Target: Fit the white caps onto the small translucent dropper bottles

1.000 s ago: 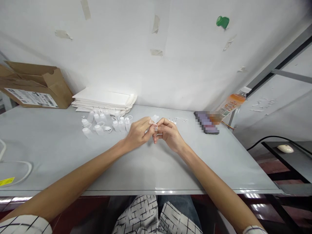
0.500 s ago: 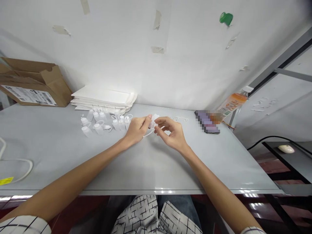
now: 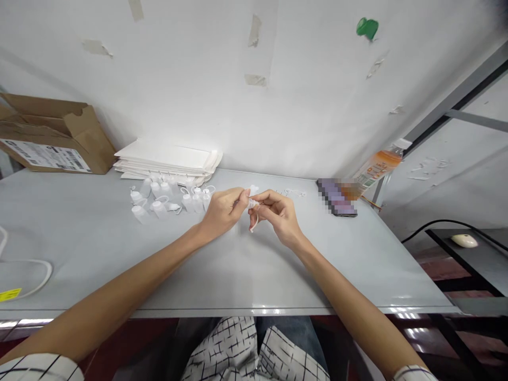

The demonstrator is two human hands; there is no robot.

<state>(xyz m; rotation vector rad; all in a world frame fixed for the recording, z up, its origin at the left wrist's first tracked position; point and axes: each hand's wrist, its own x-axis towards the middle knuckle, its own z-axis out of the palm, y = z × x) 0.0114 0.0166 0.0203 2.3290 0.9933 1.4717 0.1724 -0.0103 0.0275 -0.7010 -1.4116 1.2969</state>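
My left hand [image 3: 227, 210] is wrapped round a small translucent squeeze bottle [image 3: 251, 203], whose body is mostly hidden by the fingers. The fingers of my right hand [image 3: 275, 212] pinch the bottle's top end, where a thin white strap [image 3: 254, 224] curves down below them. What exactly lies between the right fingertips is too small to make out fully. Just behind the hands, a white translucent piece [image 3: 254, 188] lies on the table. To the left of my left hand stand and lie several similar small bottles [image 3: 160, 208] with strap caps.
White paper envelopes [image 3: 170, 159] are stacked by the wall, beside an opened cardboard box [image 3: 101, 140]. Small white loops [image 3: 296, 193] lie behind my right hand. A phone [image 3: 331, 196] and a drink bottle [image 3: 377, 166] are at the right. A white cable [image 3: 51, 269] curls at the left.
My right fingers have closed in on the bottle's top, where they were apart before. The strap has swung from the left side to hang under my right hand.
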